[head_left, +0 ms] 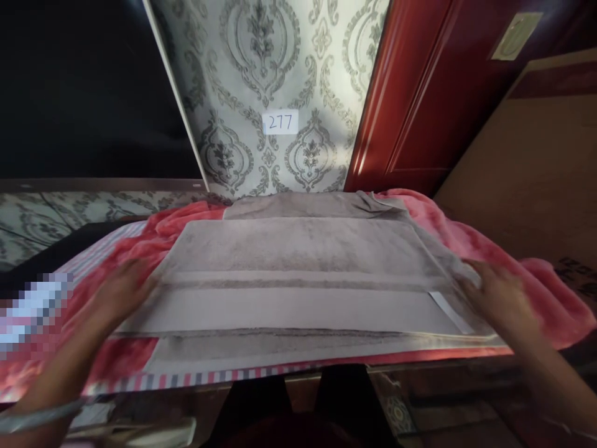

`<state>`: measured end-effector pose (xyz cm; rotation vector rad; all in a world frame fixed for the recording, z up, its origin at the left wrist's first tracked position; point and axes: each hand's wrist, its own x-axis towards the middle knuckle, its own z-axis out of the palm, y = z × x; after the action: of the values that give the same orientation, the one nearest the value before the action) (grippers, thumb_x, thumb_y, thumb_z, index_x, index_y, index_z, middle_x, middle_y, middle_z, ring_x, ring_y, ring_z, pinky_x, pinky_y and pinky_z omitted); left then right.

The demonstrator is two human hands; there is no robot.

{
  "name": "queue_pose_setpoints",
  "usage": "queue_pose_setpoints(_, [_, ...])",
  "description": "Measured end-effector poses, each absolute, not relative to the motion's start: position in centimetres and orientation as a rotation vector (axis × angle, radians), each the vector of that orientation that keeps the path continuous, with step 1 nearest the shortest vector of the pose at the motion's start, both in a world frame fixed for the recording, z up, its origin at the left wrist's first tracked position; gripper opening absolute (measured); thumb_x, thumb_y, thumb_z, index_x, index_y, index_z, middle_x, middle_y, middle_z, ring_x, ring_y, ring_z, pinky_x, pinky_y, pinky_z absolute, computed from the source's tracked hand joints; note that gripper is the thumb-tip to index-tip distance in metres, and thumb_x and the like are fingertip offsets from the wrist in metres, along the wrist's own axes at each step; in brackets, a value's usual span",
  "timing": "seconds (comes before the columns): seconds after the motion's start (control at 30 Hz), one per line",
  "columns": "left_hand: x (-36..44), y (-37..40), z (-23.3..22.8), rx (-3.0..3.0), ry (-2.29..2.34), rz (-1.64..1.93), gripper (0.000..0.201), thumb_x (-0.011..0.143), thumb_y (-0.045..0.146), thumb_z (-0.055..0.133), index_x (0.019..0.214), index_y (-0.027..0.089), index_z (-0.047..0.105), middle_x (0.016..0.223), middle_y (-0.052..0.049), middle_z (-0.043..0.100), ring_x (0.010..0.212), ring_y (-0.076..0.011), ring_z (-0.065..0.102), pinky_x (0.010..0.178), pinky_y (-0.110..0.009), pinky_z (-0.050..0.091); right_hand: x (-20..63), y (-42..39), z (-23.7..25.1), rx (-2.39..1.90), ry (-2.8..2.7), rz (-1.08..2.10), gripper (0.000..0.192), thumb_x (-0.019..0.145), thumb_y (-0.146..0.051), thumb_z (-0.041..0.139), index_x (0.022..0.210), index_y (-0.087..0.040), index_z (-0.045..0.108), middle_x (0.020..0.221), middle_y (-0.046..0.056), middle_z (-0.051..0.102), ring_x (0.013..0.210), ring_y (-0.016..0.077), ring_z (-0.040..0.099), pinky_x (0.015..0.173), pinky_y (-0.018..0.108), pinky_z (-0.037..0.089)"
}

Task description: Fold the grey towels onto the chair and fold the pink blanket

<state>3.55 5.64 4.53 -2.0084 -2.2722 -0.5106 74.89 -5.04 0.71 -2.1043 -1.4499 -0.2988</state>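
One grey plush towel (298, 246), a broad rectangle with a smooth pale border and a darker woven stripe along its near side, lay spread flat and served as the landmark for this entry. One narrow white fabric tag (450, 312) sat at the towel's near right corner. Further grey cloth (303, 205) showed beyond the towel's far edge, rumpled at the right, and again under its near edge; whether this was the same piece could not be told. One coral-red plush blanket (485, 246) lay beneath the towel and spread out past both its ends. One striped cloth in white, red and dark grey (196, 378) ran along the near side, below the towel. Left hand (124, 289), a pale silvery bangle (41, 418) on the wrist: at the towel's left edge, thumb towards the cloth; fingers blurred, grasp or mere contact could not be told. Right hand (501, 295): at the towel's right edge, fingers bent about the border, likewise too blurred to tell whether they gripped. Beyond the towel: white-and-grey damask wallpaper (261, 37) bearing a white paper slip marked "277" (280, 122); far left, a large black screen (88, 93); far right, a glossy dark-red panel (420, 74) and a brown cardboard box (527, 168).
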Motion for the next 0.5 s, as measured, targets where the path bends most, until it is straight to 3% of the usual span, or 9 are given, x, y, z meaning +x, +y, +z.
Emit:
queue_pose_setpoints(0.1, [12.0,8.9,5.9,-2.429,-1.929,-0.407,0.077,0.086,0.052,0.039,0.149,0.007,0.044,0.163,-0.016,0.039,0.152,-0.0302,0.033,0.125,-0.043,0.026,66.5,1.0,3.1,-1.879,-1.844,-0.207,0.06,0.092,-0.041,0.045,0.143,-0.011,0.055,0.146,0.021,0.056,0.137,0.0345,0.05,0.115,0.052,0.037])
queue_pose_setpoints(0.2, [20.1,11.1,5.6,-2.636,-1.646,-0.314,0.069,0.095,0.049,0.039,0.156,0.015,0.039,0.169,-0.014,0.026,0.156,-0.0312,0.022,0.126,-0.051,0.021,57.4,5.6,3.5,-1.789,-2.097,-0.127,0.064,0.097,-0.042,0.045,0.156,-0.019,0.042,0.165,0.014,0.034,0.151,0.0327,0.031,0.119,0.052,0.031])
queue_pose_setpoints(0.3, [24.2,11.9,3.1,-2.671,-1.621,-0.151,0.071,0.097,0.052,0.042,0.158,0.015,0.037,0.169,-0.017,0.022,0.157,-0.0346,0.018,0.125,-0.059,0.017,52.0,7.2,1.5,-1.859,-2.23,-0.037,0.065,0.1,-0.047,0.043,0.161,-0.024,0.035,0.169,0.01,0.024,0.155,0.0351,0.02,0.121,0.058,0.024])
queue_pose_setpoints(0.5, [24.1,11.4,-1.0,-2.615,-1.637,-0.179,0.071,0.099,0.056,0.038,0.159,0.017,0.036,0.168,-0.016,0.026,0.156,-0.0348,0.02,0.125,-0.061,0.016,51.1,6.4,-2.5,-1.858,-2.326,0.035,0.063,0.103,-0.051,0.039,0.162,-0.03,0.031,0.17,0.005,0.021,0.156,0.0332,0.017,0.123,0.061,0.016])
